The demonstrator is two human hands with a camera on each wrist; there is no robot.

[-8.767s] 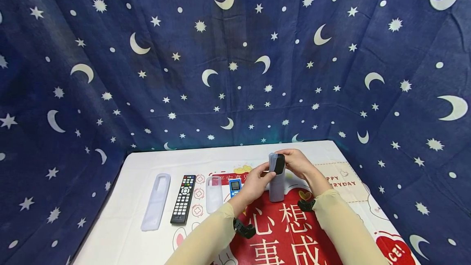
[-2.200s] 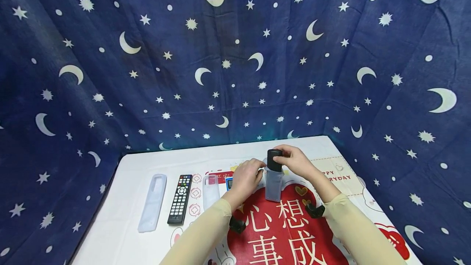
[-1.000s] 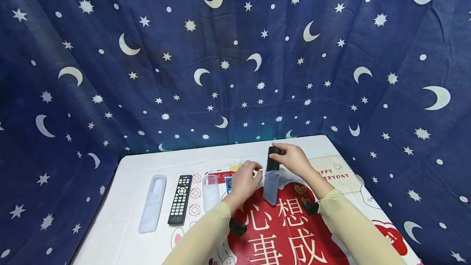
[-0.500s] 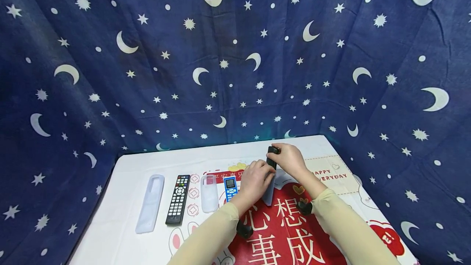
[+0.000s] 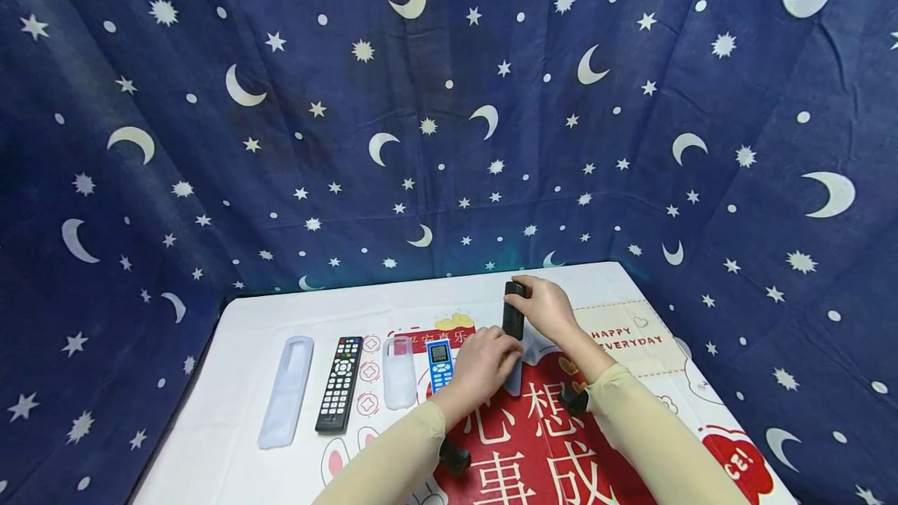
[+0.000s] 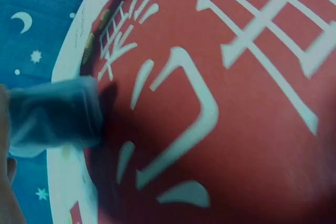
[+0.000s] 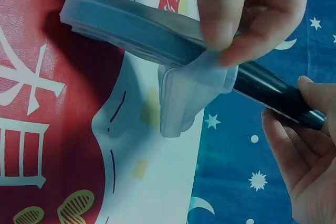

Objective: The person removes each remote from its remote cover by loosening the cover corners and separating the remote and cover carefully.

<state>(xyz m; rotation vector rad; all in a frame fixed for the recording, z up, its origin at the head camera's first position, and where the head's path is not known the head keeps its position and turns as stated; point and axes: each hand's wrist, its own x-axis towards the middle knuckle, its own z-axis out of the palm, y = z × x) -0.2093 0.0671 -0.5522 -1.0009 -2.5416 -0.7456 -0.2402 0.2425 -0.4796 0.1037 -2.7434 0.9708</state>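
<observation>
My right hand (image 5: 550,310) pinches the upper end of a black remote control (image 5: 514,318), which stands upright above the table. Its lower part sits inside a translucent silicone remote cover (image 5: 514,382). With thumb and fingers, my left hand (image 5: 484,361) pinches the cover's edge. In the right wrist view, the cover (image 7: 131,27) sheathes one end of the remote (image 7: 268,85), and a loose flap hangs out to the side near the left fingertips (image 7: 218,32). The left wrist view shows the cover's closed end (image 6: 58,114), blurred.
On the left of the table lie a long translucent cover (image 5: 286,394), a black remote with many buttons (image 5: 340,385), a smaller translucent cover (image 5: 399,374) and a blue-and-white remote (image 5: 440,365). A starry blue curtain (image 5: 449,139) hangs behind the table.
At first both hands held the covered remote near its top; later the remote stood further out of the cover. My left hand, apart from the cover one second ago, now pinches its edge.
</observation>
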